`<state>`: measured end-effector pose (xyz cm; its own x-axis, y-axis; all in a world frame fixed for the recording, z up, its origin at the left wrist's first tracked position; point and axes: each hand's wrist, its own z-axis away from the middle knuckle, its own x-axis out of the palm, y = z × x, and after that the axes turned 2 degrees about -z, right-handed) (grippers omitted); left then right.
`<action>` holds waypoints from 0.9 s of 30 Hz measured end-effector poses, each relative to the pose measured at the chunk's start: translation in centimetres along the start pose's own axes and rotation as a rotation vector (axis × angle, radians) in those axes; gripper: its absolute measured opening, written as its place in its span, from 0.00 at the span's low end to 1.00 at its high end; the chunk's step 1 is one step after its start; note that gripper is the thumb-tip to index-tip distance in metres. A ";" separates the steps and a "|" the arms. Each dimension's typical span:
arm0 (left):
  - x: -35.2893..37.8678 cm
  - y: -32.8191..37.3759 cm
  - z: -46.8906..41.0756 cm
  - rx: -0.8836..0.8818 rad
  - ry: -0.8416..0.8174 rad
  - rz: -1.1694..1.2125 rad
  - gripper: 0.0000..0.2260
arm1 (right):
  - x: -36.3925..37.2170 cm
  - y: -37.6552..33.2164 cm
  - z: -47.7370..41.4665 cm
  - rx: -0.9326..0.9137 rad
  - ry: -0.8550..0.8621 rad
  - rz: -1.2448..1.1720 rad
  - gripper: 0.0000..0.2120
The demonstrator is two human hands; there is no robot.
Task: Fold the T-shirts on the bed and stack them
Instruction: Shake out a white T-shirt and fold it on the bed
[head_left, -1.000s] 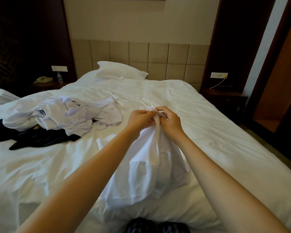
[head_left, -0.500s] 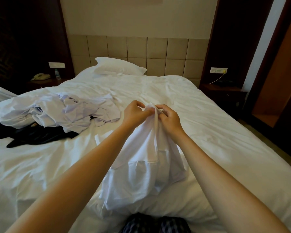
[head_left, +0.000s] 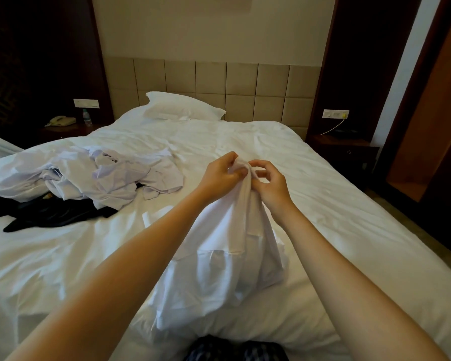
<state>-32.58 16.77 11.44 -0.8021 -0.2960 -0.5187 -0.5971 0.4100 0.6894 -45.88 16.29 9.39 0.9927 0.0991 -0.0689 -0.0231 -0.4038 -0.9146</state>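
The head view is showing both hands meeting over the middle of the bed (head_left: 336, 209). The left hand (head_left: 220, 175) is gripping the bunched top edge of a white T-shirt (head_left: 219, 269), its fingers curled round the fabric. The right hand (head_left: 271, 186) is pinching the same gathered edge just beside it, so the two hands are nearly touching. The T-shirt is hanging down from that grip between the forearms, its lower part crumpling onto the white sheet near the foot of the bed.

Farther left on the bed, a loose pile of white T-shirts (head_left: 89, 175) is lying unfolded, partly covering a dark garment (head_left: 50, 217) that is spreading out beneath it toward the left edge. A white pillow (head_left: 180, 106) is resting at the head of the bed against the padded headboard (head_left: 219, 82). On the left nightstand (head_left: 71, 130) a telephone (head_left: 60, 121) and a small water bottle (head_left: 87, 117) are standing side by side. On the right, a cable is running from a wall socket (head_left: 335, 113) down to the other nightstand (head_left: 346, 149).
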 end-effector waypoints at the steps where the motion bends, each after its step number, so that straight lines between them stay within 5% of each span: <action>1: 0.0 0.1 -0.1 0.002 0.021 0.027 0.05 | -0.3 -0.1 0.0 0.022 -0.002 0.019 0.10; 9: -0.5 0.9 -1.9 -0.052 0.205 0.117 0.06 | -2.6 -0.7 -0.1 0.183 -0.066 0.073 0.07; 14: -1.0 2.2 -3.3 -0.045 0.348 0.176 0.08 | -3.1 -1.2 -1.4 -0.034 0.429 0.303 0.10; 16: -1.6 3.2 -3.9 -0.032 0.413 0.187 0.11 | -3.2 -1.9 -1.8 -0.194 0.465 0.399 0.10; 22: -0.6 2.3 -3.3 0.013 0.348 0.032 0.06 | -2.2 1.1 0.5 -0.254 -0.015 0.764 0.09; 27: -0.1 1.2 -2.4 -0.006 0.317 -0.001 0.06 | -1.2 2.9 2.3 0.011 -0.166 0.566 0.11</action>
<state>-33.28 15.26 13.55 -0.7634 -0.5512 -0.3368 -0.5974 0.4042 0.6926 -47.39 17.05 5.92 0.7940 0.0122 -0.6078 -0.5457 -0.4262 -0.7215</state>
